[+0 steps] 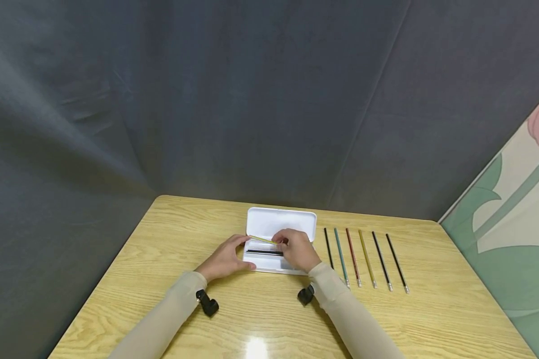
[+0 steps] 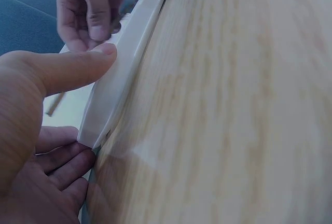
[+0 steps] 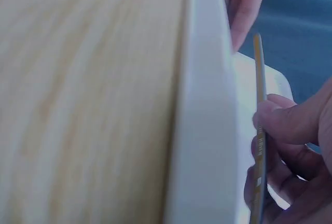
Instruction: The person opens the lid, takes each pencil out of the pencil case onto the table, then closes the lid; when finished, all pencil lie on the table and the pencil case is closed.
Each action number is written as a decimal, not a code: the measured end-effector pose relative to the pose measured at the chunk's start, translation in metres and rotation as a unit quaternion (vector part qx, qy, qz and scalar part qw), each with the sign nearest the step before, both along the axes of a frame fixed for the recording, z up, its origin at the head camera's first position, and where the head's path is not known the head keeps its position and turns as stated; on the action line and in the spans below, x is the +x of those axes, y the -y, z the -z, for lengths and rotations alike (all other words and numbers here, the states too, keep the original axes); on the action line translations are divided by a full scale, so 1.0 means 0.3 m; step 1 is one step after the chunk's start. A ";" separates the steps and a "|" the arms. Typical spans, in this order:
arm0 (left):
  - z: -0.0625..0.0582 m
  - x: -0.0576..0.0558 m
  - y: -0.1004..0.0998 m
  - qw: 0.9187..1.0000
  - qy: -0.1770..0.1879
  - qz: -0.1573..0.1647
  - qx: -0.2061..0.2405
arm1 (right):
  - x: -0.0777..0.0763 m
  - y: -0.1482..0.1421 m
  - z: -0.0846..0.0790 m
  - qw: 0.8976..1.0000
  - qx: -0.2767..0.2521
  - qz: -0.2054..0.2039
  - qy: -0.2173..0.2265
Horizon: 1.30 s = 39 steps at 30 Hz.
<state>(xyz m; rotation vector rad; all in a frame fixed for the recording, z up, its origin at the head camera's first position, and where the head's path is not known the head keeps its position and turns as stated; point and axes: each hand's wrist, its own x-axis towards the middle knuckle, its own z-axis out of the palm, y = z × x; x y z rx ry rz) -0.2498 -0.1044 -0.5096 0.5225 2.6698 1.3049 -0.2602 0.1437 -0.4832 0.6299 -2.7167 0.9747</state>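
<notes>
A white pencil case (image 1: 274, 269) lies with its lid (image 1: 280, 223) raised at the back of the table. My left hand (image 1: 225, 258) holds its left end, thumb along the front rim and fingers at the side, as the left wrist view also shows. Between the thumb and fingers of my right hand (image 1: 296, 249) is a yellow pencil (image 3: 261, 84), pinched above the case and slightly tilted. Dark pencils (image 1: 264, 253) lie inside the case, partly hidden by the right hand.
Right of the case several pencils lie side by side on the wooden table (image 1: 251, 309): black (image 1: 328, 247), teal (image 1: 340, 249), red (image 1: 353, 254), yellow (image 1: 367, 257) and more dark ones (image 1: 397, 263). A dark curtain (image 1: 260, 109) hangs behind the table.
</notes>
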 end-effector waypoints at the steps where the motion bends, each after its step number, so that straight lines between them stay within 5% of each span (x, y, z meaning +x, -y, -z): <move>1: -0.001 0.000 0.000 1.000 -0.002 0.000 0.000 | 0.001 0.000 -0.006 1.000 -0.009 0.001 -0.005; 12: 0.006 -0.005 0.002 1.000 -0.006 0.005 -0.007 | 0.002 -0.027 -0.071 0.994 -0.094 0.038 0.050; 22: 0.004 -0.001 0.002 1.000 0.004 -0.001 -0.012 | 0.005 -0.113 -0.150 0.987 -0.140 0.068 0.050; 39: 0.008 0.004 0.011 1.000 0.008 0.002 -0.003 | 0.045 -0.510 -0.226 0.963 -0.173 0.205 0.038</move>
